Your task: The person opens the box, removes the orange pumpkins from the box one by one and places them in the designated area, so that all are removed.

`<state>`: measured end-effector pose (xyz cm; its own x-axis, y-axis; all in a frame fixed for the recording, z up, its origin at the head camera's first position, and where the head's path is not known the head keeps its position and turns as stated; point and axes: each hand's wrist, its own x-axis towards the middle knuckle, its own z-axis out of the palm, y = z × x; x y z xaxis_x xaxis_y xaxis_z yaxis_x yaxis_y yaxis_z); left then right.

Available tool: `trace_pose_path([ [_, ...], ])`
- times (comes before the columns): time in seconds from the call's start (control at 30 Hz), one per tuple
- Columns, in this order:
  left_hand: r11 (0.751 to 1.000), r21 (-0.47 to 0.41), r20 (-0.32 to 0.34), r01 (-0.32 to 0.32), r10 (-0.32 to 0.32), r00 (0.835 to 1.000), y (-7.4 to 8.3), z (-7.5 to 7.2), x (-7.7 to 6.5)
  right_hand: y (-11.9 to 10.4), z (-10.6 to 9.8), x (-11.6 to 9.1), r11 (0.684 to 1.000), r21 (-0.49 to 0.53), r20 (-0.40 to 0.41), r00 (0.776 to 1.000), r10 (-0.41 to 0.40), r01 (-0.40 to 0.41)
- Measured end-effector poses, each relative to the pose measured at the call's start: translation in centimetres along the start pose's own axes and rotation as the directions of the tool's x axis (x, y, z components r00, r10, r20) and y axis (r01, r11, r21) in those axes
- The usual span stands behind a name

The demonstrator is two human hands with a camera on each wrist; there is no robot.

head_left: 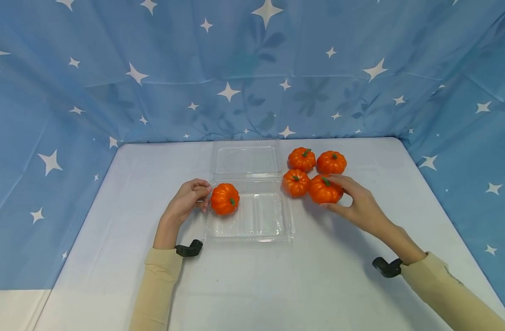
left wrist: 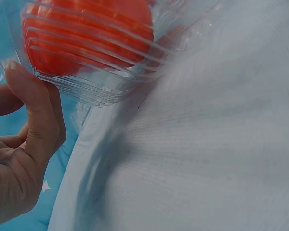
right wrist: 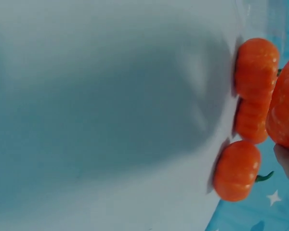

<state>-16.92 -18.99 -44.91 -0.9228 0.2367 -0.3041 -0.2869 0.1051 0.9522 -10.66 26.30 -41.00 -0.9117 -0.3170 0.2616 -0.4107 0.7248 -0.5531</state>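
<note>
My left hand (head_left: pixel 185 201) pinches the left rim of a clear plastic clamshell box (head_left: pixel 273 220), which lies with its lid (head_left: pixel 248 161) folded back. One small orange pumpkin (head_left: pixel 224 199) with a green stem sits in the box's left end; its side (left wrist: pixel 91 38) shows through the ribbed wall in the left wrist view. Between thumb and fingers, my right hand (head_left: pixel 365 209) grips another pumpkin (head_left: pixel 324 189), to the right of the box. In the right wrist view this pumpkin (right wrist: pixel 286 108) appears lifted off the table.
Three more pumpkins stand close together right of the box: one at the back left (head_left: pixel 301 159), one at the back right (head_left: pixel 331 162) and one in front (head_left: pixel 295 183). A white cloth covers the table (head_left: pixel 252 285). A blue star-patterned curtain (head_left: pixel 186 59) hangs behind and at the sides.
</note>
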Motion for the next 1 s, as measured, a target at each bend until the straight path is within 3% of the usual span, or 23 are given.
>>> trace_pose_path([
  [0.37,1.0,0.003,0.001,-0.002,0.002,1.0,0.0,-0.1,0.0,1.6,0.6,0.4,0.996,0.004,0.034,0.995,0.09,-0.09],
  [1.0,1.0,0.003,0.003,0.009,-0.009,1.0,-0.1,-0.1,0.1,2.3,1.7,1.4,0.988,-0.069,0.069,0.988,0.139,-0.135],
])
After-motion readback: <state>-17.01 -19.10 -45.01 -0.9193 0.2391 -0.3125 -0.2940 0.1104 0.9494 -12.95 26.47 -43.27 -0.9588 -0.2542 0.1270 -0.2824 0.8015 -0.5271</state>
